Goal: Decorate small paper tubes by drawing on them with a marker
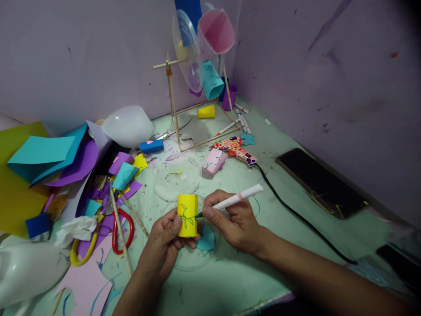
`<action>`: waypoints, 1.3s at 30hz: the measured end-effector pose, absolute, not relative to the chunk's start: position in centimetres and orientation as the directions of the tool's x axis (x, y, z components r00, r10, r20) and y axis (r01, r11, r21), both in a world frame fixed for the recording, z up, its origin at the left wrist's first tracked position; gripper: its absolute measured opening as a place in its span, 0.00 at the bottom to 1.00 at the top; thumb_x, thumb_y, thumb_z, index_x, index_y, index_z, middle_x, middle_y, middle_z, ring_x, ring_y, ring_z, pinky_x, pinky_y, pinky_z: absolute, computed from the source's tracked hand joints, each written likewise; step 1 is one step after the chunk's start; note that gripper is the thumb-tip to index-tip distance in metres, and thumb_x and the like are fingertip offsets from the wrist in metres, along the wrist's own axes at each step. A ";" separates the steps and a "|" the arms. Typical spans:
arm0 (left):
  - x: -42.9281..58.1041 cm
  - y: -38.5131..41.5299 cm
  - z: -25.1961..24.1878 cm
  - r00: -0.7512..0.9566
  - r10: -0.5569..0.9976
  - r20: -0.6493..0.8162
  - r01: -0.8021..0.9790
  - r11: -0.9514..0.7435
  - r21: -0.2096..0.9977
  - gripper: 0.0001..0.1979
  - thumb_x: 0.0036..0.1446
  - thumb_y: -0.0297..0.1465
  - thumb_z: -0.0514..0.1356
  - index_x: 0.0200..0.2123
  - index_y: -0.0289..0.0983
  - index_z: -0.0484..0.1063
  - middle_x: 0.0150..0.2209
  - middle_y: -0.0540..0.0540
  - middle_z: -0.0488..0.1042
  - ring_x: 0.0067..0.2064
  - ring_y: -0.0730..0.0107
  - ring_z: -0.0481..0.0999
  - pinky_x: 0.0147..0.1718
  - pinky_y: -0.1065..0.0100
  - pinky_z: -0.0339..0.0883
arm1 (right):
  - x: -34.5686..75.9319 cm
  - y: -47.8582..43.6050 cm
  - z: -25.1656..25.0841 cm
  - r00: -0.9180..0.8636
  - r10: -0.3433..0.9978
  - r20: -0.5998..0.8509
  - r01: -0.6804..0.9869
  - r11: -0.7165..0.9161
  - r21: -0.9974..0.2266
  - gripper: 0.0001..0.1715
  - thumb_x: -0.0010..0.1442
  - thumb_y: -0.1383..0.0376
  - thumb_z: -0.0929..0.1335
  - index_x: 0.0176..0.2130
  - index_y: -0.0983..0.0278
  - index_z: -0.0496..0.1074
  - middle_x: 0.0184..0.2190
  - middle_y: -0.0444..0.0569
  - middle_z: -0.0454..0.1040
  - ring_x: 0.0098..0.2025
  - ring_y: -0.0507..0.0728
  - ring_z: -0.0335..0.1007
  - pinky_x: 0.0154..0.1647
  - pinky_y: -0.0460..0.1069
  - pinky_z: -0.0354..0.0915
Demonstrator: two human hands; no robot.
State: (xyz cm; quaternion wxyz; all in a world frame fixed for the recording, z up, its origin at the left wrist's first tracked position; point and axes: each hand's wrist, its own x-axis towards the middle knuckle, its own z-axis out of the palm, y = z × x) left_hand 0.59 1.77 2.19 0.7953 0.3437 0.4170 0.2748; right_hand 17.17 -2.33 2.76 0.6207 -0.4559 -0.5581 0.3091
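Note:
A small yellow paper cup [192, 206] stands upright in the grip of my left hand [166, 232], its side marked with a green leafy drawing. My right hand [235, 224] is closed around a white marker [240, 197], whose dark green tip meets the cup's right side or lies very near it. Just below the cup lies a light-blue paper heart [206, 238] on a clear plastic disc. Beyond the hands rests a pink paper cup [214, 163] with a drawn outline, beside a flower-patterned glue gun [235, 148].
A stick frame [174, 105] carrying clear discs and coloured paper cups stands at the back. Folded paper [42, 153], red-handled scissors [123, 230] and scraps crowd the left. A phone [315, 180] lies at right, with the glue gun's black cord [296, 210] between it and my right arm.

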 end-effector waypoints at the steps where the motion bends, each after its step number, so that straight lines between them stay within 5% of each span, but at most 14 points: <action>1: 0.6 1.8 2.2 0.509 0.721 -0.470 -0.151 0.612 0.776 0.18 0.44 0.39 0.69 0.34 0.31 0.76 0.25 0.47 0.74 0.24 0.71 0.73 0.20 0.72 0.69 | 17.2 -2.4 2.8 0.182 0.894 0.409 0.124 0.392 -0.912 0.07 0.56 0.70 0.65 0.27 0.64 0.69 0.22 0.43 0.71 0.23 0.49 0.66 0.25 0.44 0.65; 39: 0.3 1.9 2.0 0.509 0.724 -0.466 -0.192 0.623 0.758 0.19 0.43 0.37 0.70 0.36 0.31 0.77 0.26 0.47 0.75 0.24 0.69 0.76 0.19 0.72 0.70 | 17.3 -2.1 2.5 0.192 0.881 0.433 0.173 0.404 -0.898 0.07 0.57 0.71 0.65 0.28 0.65 0.69 0.22 0.42 0.69 0.24 0.48 0.65 0.26 0.42 0.64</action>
